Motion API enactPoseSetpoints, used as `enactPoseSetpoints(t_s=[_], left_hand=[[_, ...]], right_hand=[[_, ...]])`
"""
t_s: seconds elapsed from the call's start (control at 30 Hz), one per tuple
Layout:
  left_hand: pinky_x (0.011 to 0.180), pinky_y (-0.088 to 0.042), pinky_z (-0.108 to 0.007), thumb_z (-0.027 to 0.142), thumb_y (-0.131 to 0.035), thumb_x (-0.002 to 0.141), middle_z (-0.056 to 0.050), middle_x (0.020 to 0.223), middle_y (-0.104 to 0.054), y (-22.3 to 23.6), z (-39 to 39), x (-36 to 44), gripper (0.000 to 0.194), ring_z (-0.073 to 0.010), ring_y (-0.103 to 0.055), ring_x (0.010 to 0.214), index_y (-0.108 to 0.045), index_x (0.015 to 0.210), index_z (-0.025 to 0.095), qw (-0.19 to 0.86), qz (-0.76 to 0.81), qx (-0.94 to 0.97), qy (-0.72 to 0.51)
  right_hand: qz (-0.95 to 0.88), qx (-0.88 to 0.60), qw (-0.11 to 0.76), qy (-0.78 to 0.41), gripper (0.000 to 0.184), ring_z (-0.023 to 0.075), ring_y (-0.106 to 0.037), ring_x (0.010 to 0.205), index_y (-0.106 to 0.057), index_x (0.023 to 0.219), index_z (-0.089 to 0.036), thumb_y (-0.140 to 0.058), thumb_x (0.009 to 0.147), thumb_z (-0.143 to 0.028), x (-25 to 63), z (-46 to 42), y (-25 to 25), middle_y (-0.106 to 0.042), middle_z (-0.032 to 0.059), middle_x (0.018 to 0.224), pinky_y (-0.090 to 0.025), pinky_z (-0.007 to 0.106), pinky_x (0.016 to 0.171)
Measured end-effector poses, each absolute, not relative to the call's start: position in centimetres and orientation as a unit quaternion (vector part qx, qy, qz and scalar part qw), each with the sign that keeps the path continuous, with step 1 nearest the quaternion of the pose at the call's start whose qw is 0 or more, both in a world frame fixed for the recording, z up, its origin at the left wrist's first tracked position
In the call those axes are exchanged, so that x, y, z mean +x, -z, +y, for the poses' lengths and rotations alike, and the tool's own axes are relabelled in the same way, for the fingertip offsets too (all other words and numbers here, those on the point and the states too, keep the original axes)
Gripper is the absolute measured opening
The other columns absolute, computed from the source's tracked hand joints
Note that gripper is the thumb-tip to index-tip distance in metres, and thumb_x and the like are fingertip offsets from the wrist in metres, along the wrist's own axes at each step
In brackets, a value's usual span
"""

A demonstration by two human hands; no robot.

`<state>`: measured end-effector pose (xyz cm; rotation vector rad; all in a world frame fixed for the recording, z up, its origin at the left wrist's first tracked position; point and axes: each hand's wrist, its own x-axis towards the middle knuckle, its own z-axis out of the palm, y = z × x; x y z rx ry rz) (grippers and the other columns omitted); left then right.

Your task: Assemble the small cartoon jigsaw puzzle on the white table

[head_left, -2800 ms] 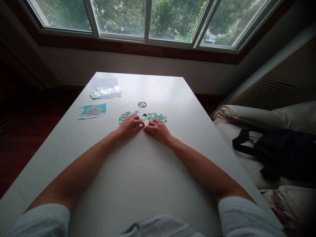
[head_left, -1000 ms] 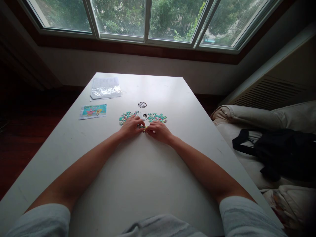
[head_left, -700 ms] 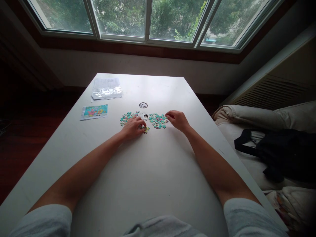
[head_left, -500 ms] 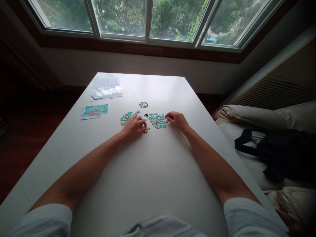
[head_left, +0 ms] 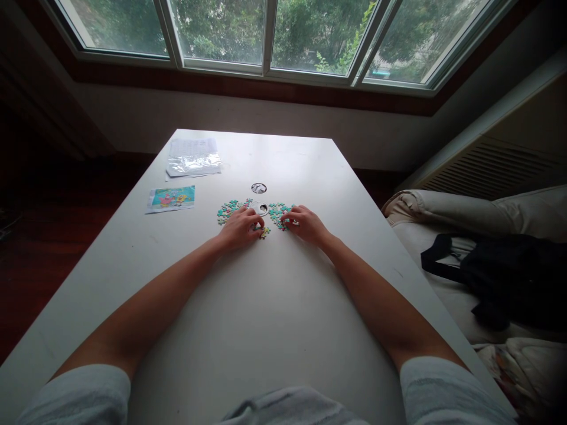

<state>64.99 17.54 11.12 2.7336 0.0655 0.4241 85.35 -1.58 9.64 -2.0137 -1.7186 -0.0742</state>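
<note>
Small jigsaw puzzle pieces, mostly teal, lie in a left pile (head_left: 227, 211) and a right pile (head_left: 277, 212) on the white table (head_left: 283, 307). My left hand (head_left: 241, 229) rests at the near edge of the left pile. Its fingers are curled together beside a small cluster of yellow pieces (head_left: 266, 233); anything between them is too small to make out. Over the right pile's right side, my right hand (head_left: 309, 224) has its fingertips pinched down among the pieces, and what they grip is hidden. Between the piles sits a round whitish object with a dark centre (head_left: 262, 209).
Behind the piles is a dark-rimmed round opening (head_left: 259, 188) in the tabletop. A colourful cartoon picture sheet (head_left: 172, 199) lies at the left, with papers in a clear plastic sleeve (head_left: 194, 158) beyond it. Dark clothing (head_left: 514, 277) lies on a pale seat right of the table.
My right hand has moved left, from the right pile's outer edge to over its pieces. My left hand stays in nearly the same place.
</note>
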Motion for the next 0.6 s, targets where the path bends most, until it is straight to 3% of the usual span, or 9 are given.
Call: enactPoseSetpoints(t_s=[0.23, 0.4, 0.6], left_hand=[[0.092, -0.042, -0.040, 0.031, -0.064, 0.090, -0.006, 0.097, -0.065, -10.9, 17.5, 65.0, 0.013, -0.0263, -0.053, 0.101, -0.074, 0.097, 0.026, 0.183, 0.022, 0.970, -0.158], [0.090, -0.042, -0.040, 0.023, -0.055, 0.094, -0.006, 0.098, -0.067, -10.5, 17.9, 65.2, 0.022, -0.0253, -0.053, 0.099, -0.076, 0.100, 0.027, 0.180, 0.019, 0.969, -0.170], [0.090, -0.041, -0.042, 0.020, -0.056, 0.091, -0.006, 0.099, -0.069, -10.2, 18.5, 65.2, 0.022, -0.0256, -0.054, 0.099, -0.077, 0.097, 0.027, 0.187, 0.025, 0.966, -0.174]], right_hand=[[-0.597, -0.770, 0.224, 0.020, 0.009, 0.0216, -0.055, 0.089, -0.075, 0.096, -0.024, -0.069, 0.089, -0.026, 84.7, -1.7, -10.5, -0.066, 0.0050, 0.087, -0.043, 0.030, 0.080], [-0.601, -0.766, 0.229, 0.011, 0.013, 0.0217, -0.054, 0.090, -0.077, 0.095, -0.026, -0.066, 0.090, -0.021, 84.9, -1.9, -10.7, -0.067, 0.0052, 0.088, -0.042, 0.030, 0.080], [-0.606, -0.757, 0.243, -0.023, 0.010, 0.0211, -0.054, 0.088, -0.076, 0.089, -0.023, -0.068, 0.087, -0.017, 85.0, -2.1, -11.2, -0.068, 0.0057, 0.087, -0.041, 0.030, 0.081]])
